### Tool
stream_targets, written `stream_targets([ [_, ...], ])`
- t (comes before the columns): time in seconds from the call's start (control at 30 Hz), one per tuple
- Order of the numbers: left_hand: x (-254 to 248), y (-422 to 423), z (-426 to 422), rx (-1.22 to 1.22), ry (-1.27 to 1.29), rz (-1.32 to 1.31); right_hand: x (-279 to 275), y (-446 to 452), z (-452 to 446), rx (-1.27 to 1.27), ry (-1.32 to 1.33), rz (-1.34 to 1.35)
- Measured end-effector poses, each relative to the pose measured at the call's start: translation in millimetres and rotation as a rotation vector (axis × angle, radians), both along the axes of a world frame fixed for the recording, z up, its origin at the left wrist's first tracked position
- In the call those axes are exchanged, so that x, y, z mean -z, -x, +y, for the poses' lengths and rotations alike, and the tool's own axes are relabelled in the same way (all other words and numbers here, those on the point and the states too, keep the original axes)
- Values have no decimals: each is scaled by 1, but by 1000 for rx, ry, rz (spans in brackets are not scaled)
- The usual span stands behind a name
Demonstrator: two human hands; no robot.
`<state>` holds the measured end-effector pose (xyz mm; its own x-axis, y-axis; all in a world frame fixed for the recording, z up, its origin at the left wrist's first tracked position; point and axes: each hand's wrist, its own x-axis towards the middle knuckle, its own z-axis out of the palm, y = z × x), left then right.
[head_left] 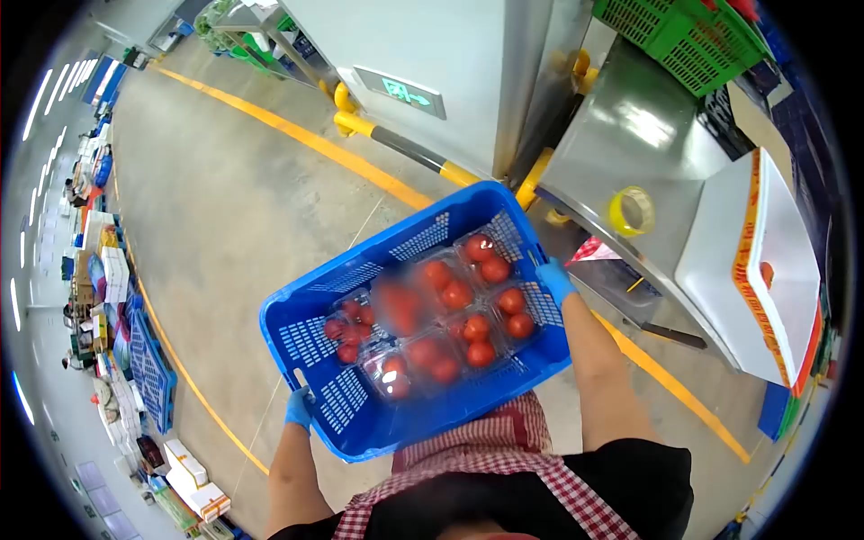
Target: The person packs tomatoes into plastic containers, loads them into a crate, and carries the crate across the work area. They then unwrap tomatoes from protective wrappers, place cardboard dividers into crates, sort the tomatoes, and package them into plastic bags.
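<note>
The blue crate [423, 418] is held up in front of the person's checked apron [472, 436], over the concrete floor [216, 180], with its right end swung farther forward than its left. The gloved left hand [298, 408] is closed on the left end by the handle slot, and the gloved right hand [555, 281] grips the opposite end; some fingers of each are hidden behind the plastic. Clear packs of red tomatoes [478, 340] lie on the crate's floor — one near the middle is too blurred to make out. To the right, a steel table [621, 135] bears a roll of yellow tape [618, 216].

The step in hand looks to be bearing the loaded crate by its two ends. The next move seems to call for even support from both hands — a level crate would keep the packs from sliding.
</note>
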<state>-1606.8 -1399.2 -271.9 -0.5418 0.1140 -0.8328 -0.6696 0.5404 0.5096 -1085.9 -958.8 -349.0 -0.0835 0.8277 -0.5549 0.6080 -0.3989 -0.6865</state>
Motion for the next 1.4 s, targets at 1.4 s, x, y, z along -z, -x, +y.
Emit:
stream_targets([
  [1.4,314,-33,308,1457,-361,1298,228,29,-200,829,274,67],
])
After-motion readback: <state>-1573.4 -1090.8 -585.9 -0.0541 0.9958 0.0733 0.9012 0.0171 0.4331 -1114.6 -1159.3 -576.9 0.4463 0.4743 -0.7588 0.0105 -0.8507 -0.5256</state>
